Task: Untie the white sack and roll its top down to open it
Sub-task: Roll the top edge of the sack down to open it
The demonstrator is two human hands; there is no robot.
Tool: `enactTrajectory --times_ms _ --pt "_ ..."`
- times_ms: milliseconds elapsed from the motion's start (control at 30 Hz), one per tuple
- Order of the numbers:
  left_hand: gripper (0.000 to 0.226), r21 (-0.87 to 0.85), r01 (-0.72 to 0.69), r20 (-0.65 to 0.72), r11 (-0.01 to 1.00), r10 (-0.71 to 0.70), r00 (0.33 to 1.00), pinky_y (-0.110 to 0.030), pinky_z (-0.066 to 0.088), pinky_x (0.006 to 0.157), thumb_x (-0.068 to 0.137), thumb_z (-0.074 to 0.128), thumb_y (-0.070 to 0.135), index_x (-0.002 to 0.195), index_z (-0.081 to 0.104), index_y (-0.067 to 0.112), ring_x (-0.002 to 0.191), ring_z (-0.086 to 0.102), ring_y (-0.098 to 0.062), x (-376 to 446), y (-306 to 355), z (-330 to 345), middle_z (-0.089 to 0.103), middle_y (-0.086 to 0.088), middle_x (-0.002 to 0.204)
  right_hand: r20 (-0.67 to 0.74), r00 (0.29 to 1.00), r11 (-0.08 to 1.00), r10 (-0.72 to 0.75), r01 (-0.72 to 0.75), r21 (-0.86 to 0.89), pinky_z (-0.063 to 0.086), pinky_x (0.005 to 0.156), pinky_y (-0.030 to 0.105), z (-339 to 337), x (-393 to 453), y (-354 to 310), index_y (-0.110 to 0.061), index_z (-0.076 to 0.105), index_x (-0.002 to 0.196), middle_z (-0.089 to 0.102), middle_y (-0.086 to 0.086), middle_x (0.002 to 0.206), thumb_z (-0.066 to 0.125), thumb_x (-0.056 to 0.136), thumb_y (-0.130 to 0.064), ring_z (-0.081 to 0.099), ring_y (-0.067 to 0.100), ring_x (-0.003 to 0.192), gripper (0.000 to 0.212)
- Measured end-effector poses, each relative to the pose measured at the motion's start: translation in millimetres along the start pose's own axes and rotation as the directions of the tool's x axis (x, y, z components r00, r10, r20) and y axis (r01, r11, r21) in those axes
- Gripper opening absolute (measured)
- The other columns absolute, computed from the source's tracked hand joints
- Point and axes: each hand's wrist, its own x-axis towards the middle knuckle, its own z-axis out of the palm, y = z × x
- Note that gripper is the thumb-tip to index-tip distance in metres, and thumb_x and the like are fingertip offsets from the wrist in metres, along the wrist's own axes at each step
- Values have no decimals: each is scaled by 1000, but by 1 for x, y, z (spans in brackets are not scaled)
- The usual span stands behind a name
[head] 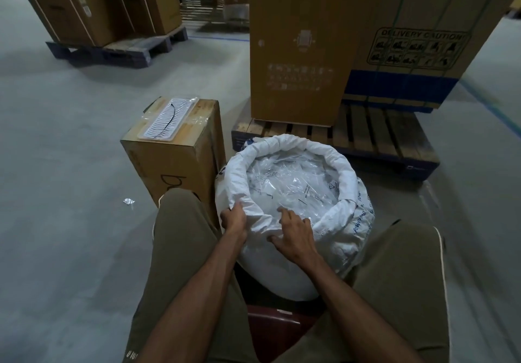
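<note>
The white sack (349, 210) stands on the floor between my knees, its mouth open. Its top is rolled down into a thick rim (318, 148) round the far and right side. Clear plastic packets (290, 185) fill the inside. My left hand (234, 219) grips the sack's near-left edge, fingers curled round the fabric. My right hand (296, 235) lies on the near edge with fingers spread and bent over the fabric; whether it grips is unclear.
A brown carton (174, 159) with a white tray and a black tie on top stands left of the sack. A wooden pallet (380, 134) with tall cartons (298, 52) is behind. I sit on a red stool (276, 326). Grey concrete floor lies to the left.
</note>
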Motion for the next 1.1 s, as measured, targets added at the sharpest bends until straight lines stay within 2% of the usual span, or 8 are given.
enactTrajectory --times_ms 200,300,400,500,633,733,867,1100 --pt "51 111 67 -34 992 -63 997 -42 43 109 112 38 28 141 47 -13 133 52 -44 27 -6 -2 53 -29 144 17 1000 995 -7 9 -97 36 93 42 9 3 1 -24 61 117 62 -1 113 66 79 -53 59 25 108 48" --pt "47 148 32 -44 988 -26 999 -43 49 104 107 41 25 140 51 -7 127 58 -42 21 -6 4 57 -24 142 -2 1000 995 -10 10 -99 41 82 39 12 3 2 -20 61 98 64 0 95 70 71 -31 61 28 92 30" --pt "63 192 -33 -96 981 52 994 -47 34 115 102 45 24 157 25 1 143 40 -40 -31 13 9 36 -21 159 -5 999 993 -52 51 -103 44 74 38 18 1 0 -17 59 92 63 2 87 71 56 -16 64 31 80 38" --pt "78 402 -152 -80 903 200 977 -52 26 117 92 60 29 154 19 4 145 26 -44 -50 16 11 19 -23 157 -13 996 995 -88 87 -42 41 79 39 13 7 6 -23 59 99 58 -5 95 78 63 -40 60 22 87 44" --pt "77 419 -300 -70 857 360 930 -58 33 114 79 67 15 144 26 18 134 35 -45 -52 17 9 24 -19 150 -22 999 989 -43 45 139 31 91 38 -9 9 17 -33 61 106 50 -12 108 63 67 -77 49 6 100 59" --pt "67 576 -588 123 567 651 749 -55 42 107 78 70 14 137 38 23 130 40 -39 -49 14 7 29 -12 146 -90 996 964 15 10 264 29 97 37 -20 3 21 -34 64 100 49 -14 106 54 84 -77 51 3 103 47" --pt "59 729 -662 350 173 737 578 -58 34 107 74 71 22 130 52 26 131 39 -34 -61 6 9 42 -7 141 -190 966 904 173 -79 419 32 100 38 -34 2 31 -31 65 102 53 -14 110 60 95 -53 58 7 105 24" --pt "61 589 -802 611 97 596 521 -49 32 117 84 68 24 142 50 27 143 36 -27 -65 28 29 41 -2 154 -316 921 920 227 -97 380 47 99 41 -63 12 41 -24 64 113 59 -4 121 69 91 -27 62 19 112 23"
